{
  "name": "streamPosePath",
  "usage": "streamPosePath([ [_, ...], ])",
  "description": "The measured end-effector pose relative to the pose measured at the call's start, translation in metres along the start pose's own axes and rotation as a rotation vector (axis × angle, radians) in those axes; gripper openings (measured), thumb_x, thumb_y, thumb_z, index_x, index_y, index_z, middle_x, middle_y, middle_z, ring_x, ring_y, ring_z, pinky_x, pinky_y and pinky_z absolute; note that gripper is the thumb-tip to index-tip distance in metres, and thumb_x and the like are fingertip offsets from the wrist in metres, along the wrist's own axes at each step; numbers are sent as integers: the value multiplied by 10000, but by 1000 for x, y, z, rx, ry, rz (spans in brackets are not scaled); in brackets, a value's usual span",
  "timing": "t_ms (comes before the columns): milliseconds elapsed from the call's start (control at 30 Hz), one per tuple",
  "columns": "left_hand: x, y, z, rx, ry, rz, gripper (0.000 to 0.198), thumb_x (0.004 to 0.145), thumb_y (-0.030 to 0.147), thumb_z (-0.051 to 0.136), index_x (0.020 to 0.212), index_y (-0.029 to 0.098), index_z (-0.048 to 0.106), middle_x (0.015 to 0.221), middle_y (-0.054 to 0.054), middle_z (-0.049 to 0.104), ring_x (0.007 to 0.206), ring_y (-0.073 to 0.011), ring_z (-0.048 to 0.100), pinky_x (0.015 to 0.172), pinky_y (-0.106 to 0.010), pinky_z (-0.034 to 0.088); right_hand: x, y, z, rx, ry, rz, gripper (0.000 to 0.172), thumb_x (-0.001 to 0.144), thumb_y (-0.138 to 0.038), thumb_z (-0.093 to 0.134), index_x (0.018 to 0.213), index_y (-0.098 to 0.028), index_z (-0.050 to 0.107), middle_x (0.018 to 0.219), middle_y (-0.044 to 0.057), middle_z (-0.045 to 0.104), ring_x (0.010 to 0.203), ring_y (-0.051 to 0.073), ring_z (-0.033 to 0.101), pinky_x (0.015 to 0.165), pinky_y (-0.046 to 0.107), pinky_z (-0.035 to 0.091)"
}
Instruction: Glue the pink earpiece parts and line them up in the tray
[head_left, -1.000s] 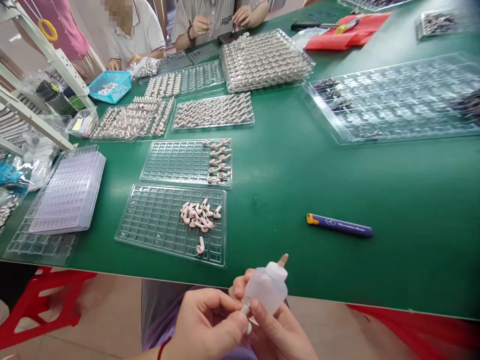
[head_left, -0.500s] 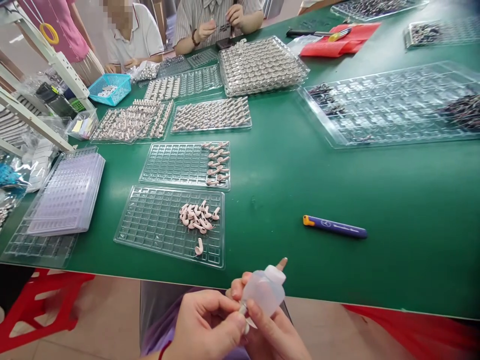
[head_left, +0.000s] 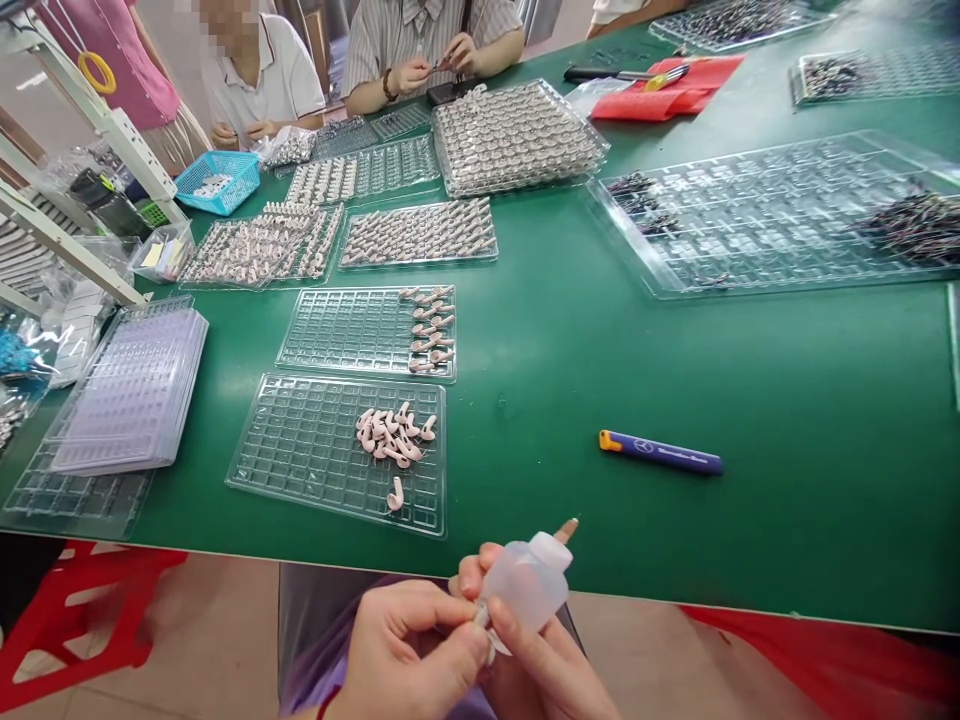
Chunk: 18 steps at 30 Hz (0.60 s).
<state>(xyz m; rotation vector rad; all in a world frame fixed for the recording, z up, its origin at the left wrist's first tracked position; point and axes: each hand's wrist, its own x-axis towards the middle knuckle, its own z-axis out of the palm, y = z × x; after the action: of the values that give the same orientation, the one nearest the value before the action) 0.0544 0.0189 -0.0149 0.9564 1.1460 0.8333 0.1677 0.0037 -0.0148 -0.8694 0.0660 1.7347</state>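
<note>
In my right hand (head_left: pixel 544 655) is a translucent squeeze bottle (head_left: pixel 525 585), tilted, its white cap (head_left: pixel 551 551) pointing up and to the right. One fingertip sticks out behind the cap. My left hand (head_left: pixel 420 650) pinches a small pale earbud shell (head_left: pixel 481 613) between thumb and forefinger, close against the bottle. My right thumb lies beside this piece, and the fingers hide most of it. Just beyond my hands, a clear compartment tray (head_left: pixel 300 450) bears a pile of pale pink earbud shells (head_left: pixel 390 432), with a single earbud shell (head_left: pixel 395 494) lying apart from them.
A second tray (head_left: pixel 337 325) holds rows of earbud shells at its right side. A blue pen-shaped cutter (head_left: pixel 664 453) lies to the right. Stacked trays (head_left: pixel 135 390) stand left. Farther back are filled trays (head_left: pixel 420 232), a blue basket (head_left: pixel 225 182) and a wire tray (head_left: pixel 750 220). People sit opposite.
The view has shifted slightly. My hands keep nearly the same hold on the bottle and the earbud shell. Across the table, a person's hands have come closer together.
</note>
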Motion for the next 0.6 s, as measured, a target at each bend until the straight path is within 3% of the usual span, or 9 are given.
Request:
streamPosePath([
  [233,1,4,-1,46,-10,49,349,800,468,725,722,136,798,647,-63,632,595,-124,537,575,-219,451,-1,-3,3,1,36,9,365,666,-399,850,953,-291,653,860,-18,585,691,109,509,646,232,457],
  [600,6,10,-1,-176,-38,-171,388,704,503,812,740,116,795,620,-56,663,560,-111,544,597,-241,501,2,-3,1,32,67,66,363,651,-394,871,935,-275,679,911,-19,621,657,101,529,578,229,448],
])
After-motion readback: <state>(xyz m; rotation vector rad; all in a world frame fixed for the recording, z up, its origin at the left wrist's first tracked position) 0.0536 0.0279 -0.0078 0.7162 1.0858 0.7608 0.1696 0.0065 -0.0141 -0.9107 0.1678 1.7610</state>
